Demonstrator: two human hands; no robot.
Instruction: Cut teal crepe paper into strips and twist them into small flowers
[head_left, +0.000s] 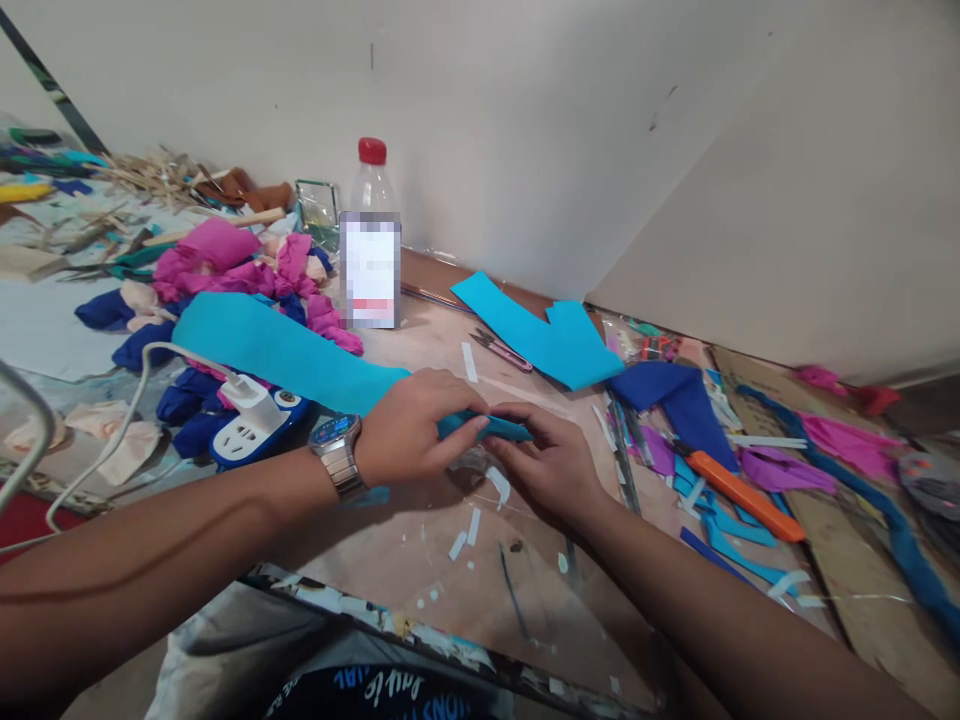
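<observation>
Both my hands pinch the same turquoise strip (292, 352), a soft sheet that could be cloth or crepe paper. My left hand (420, 425), with a metal watch (337, 450) on its wrist, closes on a folded part between thumb and fingers. Facing it, my right hand (551, 458) grips the folded end, its fingertips close to those of my left. From behind my left hand the strip runs wide and flat toward the back left. Another turquoise piece (551, 345) lies bent on the table, beside small pink-handled thread snips (502, 350).
A phone (371, 270) leans upright against a red-capped bottle (373, 180). A power strip (251, 430) with a plugged-in charger sits at left, near bunched pink and blue pieces (225, 260). An orange utility knife (742, 492) lies right among scraps. White bits (474, 526) dot the tabletop.
</observation>
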